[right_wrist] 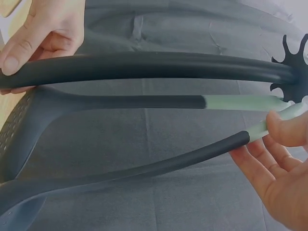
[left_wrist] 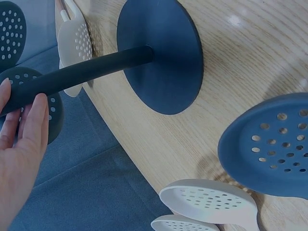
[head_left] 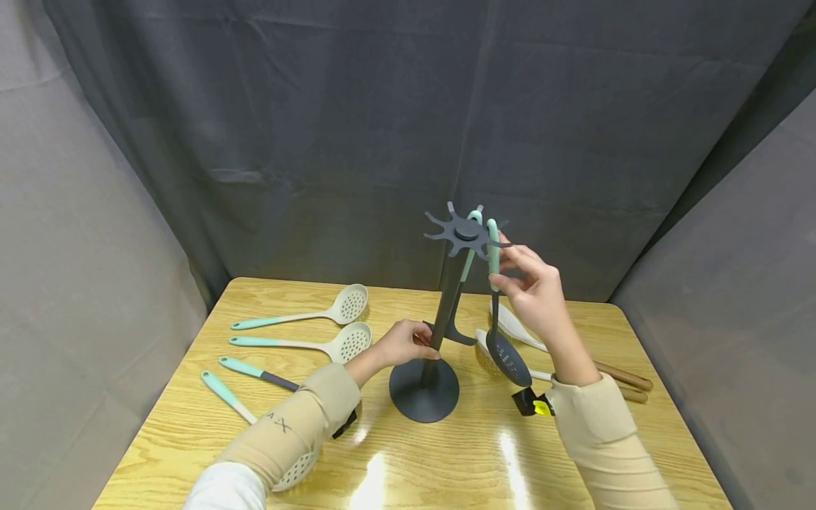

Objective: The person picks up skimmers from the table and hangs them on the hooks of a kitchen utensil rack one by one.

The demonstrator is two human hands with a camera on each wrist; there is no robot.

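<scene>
A black utensil stand (head_left: pixel 448 297) with a round base (head_left: pixel 414 394) stands upright on the table, a ring of hooks (head_left: pixel 467 229) at its top. My left hand (head_left: pixel 404 344) grips the pole low down, its fingers (left_wrist: pixel 36 118) round it in the left wrist view. By its mint-green handle, my right hand (head_left: pixel 537 292) pinches a black skimmer (head_left: pixel 508 360) beside the hooks; its perforated bowl hangs down. Whether its handle sits on a hook I cannot tell. Another black perforated utensil (right_wrist: pixel 144 102) with a green handle hangs behind the pole.
On the table's left lie pale skimmers (head_left: pixel 351 304) with mint handles and a dark-shafted skimmer (left_wrist: pixel 269 144), partly behind my left sleeve. Pale utensils with wooden handles (head_left: pixel 621 374) lie at the right, partly behind my right arm. Grey curtains (head_left: pixel 319 142) enclose the table.
</scene>
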